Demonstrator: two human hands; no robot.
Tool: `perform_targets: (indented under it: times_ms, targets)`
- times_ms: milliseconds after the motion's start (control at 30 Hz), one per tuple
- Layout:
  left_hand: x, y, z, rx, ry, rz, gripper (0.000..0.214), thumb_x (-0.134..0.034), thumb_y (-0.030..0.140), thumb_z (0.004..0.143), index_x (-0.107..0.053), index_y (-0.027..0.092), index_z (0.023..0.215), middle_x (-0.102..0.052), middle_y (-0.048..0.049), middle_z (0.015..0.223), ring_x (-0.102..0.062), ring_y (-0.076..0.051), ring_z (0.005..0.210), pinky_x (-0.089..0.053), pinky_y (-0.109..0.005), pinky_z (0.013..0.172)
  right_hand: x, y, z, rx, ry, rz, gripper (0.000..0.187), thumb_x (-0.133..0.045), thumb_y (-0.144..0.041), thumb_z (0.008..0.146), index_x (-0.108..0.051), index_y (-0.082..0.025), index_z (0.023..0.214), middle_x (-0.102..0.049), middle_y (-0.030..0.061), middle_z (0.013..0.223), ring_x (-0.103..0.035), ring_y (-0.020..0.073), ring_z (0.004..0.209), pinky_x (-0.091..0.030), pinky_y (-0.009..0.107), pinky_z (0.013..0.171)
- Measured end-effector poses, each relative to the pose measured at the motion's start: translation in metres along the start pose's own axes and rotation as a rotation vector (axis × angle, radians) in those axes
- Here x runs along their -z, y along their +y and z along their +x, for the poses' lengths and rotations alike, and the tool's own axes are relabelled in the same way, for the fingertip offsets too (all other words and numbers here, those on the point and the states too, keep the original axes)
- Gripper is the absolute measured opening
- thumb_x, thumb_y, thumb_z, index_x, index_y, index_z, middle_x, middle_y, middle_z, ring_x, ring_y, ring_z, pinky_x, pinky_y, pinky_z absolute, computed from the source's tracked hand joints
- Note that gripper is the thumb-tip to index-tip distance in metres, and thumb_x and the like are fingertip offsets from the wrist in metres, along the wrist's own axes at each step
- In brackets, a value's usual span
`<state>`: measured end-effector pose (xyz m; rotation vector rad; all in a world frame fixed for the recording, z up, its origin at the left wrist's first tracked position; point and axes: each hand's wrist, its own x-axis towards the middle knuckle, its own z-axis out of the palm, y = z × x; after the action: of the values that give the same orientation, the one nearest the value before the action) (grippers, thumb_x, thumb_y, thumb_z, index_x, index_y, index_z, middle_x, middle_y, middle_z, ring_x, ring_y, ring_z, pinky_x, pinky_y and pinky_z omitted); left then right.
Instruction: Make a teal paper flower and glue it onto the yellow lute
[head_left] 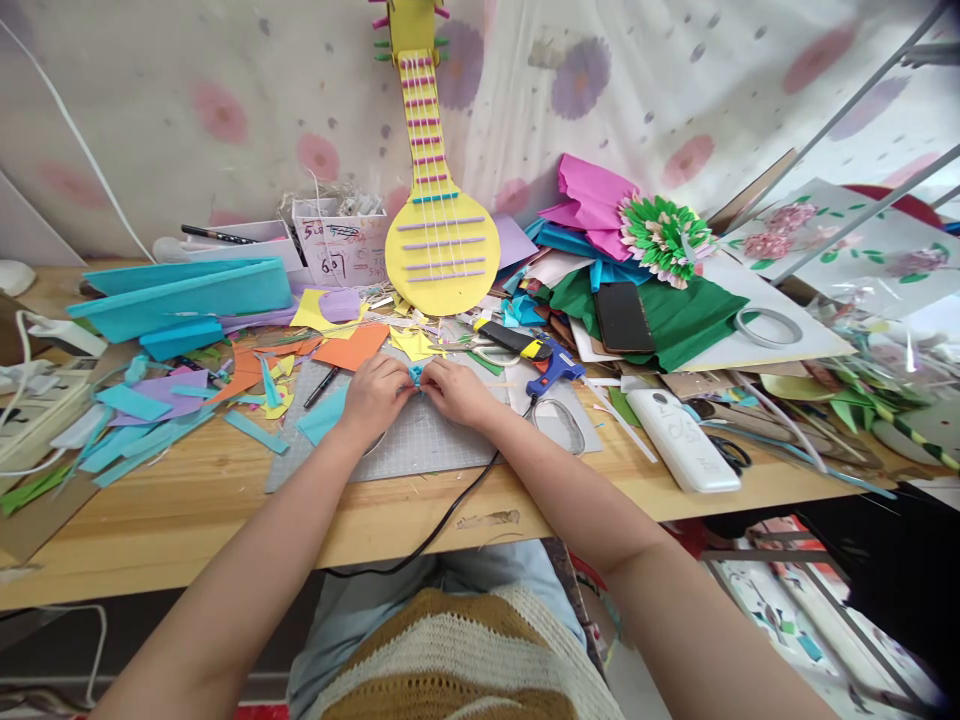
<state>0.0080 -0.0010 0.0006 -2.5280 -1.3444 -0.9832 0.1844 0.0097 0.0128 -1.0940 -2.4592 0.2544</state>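
Observation:
Between my fingertips is a small blue piece of paper point(415, 374), pinched from both sides above the grey cutting mat point(435, 455). My left hand point(377, 393) closes on its left end, and my right hand point(455, 390) grips the right end. Much of the piece is hidden by the fingers. Just left of my left hand lie a black pen point(321, 387) and a sheet of light blue paper point(321, 417). Beyond my right hand are a yellow-and-black utility knife point(514, 340) and a blue glue gun point(555, 368).
A yellow paper lute point(442, 250) leans upright at the back. Paper scraps point(154, 400) cover the left side. A phone point(624, 318), a white power bank point(682, 440) and black scissors point(729, 455) lie at right. The glue gun's black cord point(457, 505) crosses the table's front edge.

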Motion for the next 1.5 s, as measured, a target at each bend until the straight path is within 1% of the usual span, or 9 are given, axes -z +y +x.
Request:
perform_targets:
  times_ms: [133,267,400,500,733,867,1067,1333,1500]
  targets:
    - [0.007,0.011,0.002,0.173,0.068,-0.083,0.009,-0.065,0.029,0.074,-0.066,0.020,0.071,-0.066,-0.0054,0.082,-0.056,-0.021,0.085,-0.040,-0.034,0.077,-0.003,0.001,0.000,-0.020,0.046,0.005,0.009,-0.048,-0.014,0.085,-0.056,-0.016,0.084,-0.059,0.0057,0.086,-0.052,0.0155,0.078,-0.037,0.025,0.068]
    - [0.017,0.028,0.003,0.574,0.258,-0.342,0.021,-0.062,0.038,0.075,-0.066,0.018,0.073,-0.064,-0.0043,0.078,-0.056,-0.014,0.065,-0.045,-0.028,0.067,-0.003,0.002,0.001,-0.086,0.173,0.006,0.009,-0.047,-0.014,0.085,-0.055,-0.017,0.082,-0.058,0.0054,0.085,-0.052,0.0158,0.076,-0.038,0.025,0.068]
    - [0.016,0.040,0.009,1.025,0.130,-0.894,0.025,-0.061,0.038,0.076,-0.065,0.014,0.073,-0.067,-0.0058,0.073,-0.060,-0.013,0.058,-0.050,-0.028,0.060,-0.001,0.004,0.002,-0.107,0.286,-0.011,0.010,-0.047,-0.013,0.084,-0.055,-0.017,0.081,-0.058,0.0059,0.084,-0.052,0.0165,0.077,-0.038,0.026,0.068]
    - [0.014,0.045,0.015,1.220,0.041,-1.215,0.021,-0.060,0.030,0.078,-0.065,0.010,0.076,-0.069,-0.0097,0.079,-0.066,-0.016,0.068,-0.053,-0.028,0.065,-0.003,0.003,0.002,-0.051,0.325,-0.043,0.011,-0.045,-0.014,0.086,-0.055,-0.017,0.081,-0.058,0.0063,0.083,-0.052,0.0162,0.078,-0.039,0.026,0.069]
    - [0.014,0.044,0.018,1.309,0.062,-1.544,0.013,-0.053,0.017,0.083,-0.064,0.011,0.079,-0.070,-0.0075,0.078,-0.067,-0.013,0.073,-0.054,-0.025,0.073,-0.006,-0.005,0.002,0.093,0.307,-0.221,0.022,-0.040,-0.019,0.091,-0.058,-0.017,0.077,-0.060,0.0059,0.079,-0.051,0.0146,0.074,-0.037,0.026,0.066]
    - [0.009,0.040,0.018,1.334,0.147,-1.563,0.013,-0.050,0.012,0.082,-0.061,0.012,0.075,-0.068,-0.0048,0.071,-0.066,-0.011,0.067,-0.054,-0.024,0.069,-0.005,-0.010,0.002,0.083,0.262,-0.262,0.024,-0.039,-0.019,0.091,-0.060,-0.018,0.078,-0.061,0.0057,0.084,-0.052,0.0140,0.076,-0.036,0.025,0.065]
    - [0.003,0.039,0.016,1.256,0.208,-1.609,0.007,-0.055,0.010,0.077,-0.062,0.012,0.077,-0.068,-0.0036,0.073,-0.064,-0.010,0.069,-0.052,-0.024,0.072,-0.002,-0.015,0.002,-0.039,0.190,-0.188,0.023,-0.039,-0.022,0.092,-0.061,-0.019,0.087,-0.057,0.0071,0.103,-0.054,0.0139,0.081,-0.035,0.025,0.062]
    - [0.003,0.048,0.020,1.312,0.360,-1.524,0.006,-0.059,0.010,0.075,-0.061,0.012,0.069,-0.066,-0.0016,0.068,-0.062,-0.011,0.065,-0.051,-0.027,0.073,-0.003,-0.015,0.004,-0.046,0.189,-0.172,0.027,-0.037,-0.024,0.092,-0.062,-0.018,0.084,-0.056,0.0085,0.104,-0.055,0.0144,0.083,-0.037,0.025,0.064]
    - [0.003,0.048,0.021,1.332,0.391,-1.487,0.007,-0.062,0.009,0.072,-0.061,0.011,0.066,-0.064,-0.0010,0.065,-0.061,-0.010,0.062,-0.050,-0.026,0.072,-0.006,-0.015,0.005,-0.038,0.196,-0.195,0.026,-0.037,-0.025,0.093,-0.061,-0.018,0.088,-0.055,0.0094,0.105,-0.054,0.0147,0.085,-0.036,0.024,0.060]
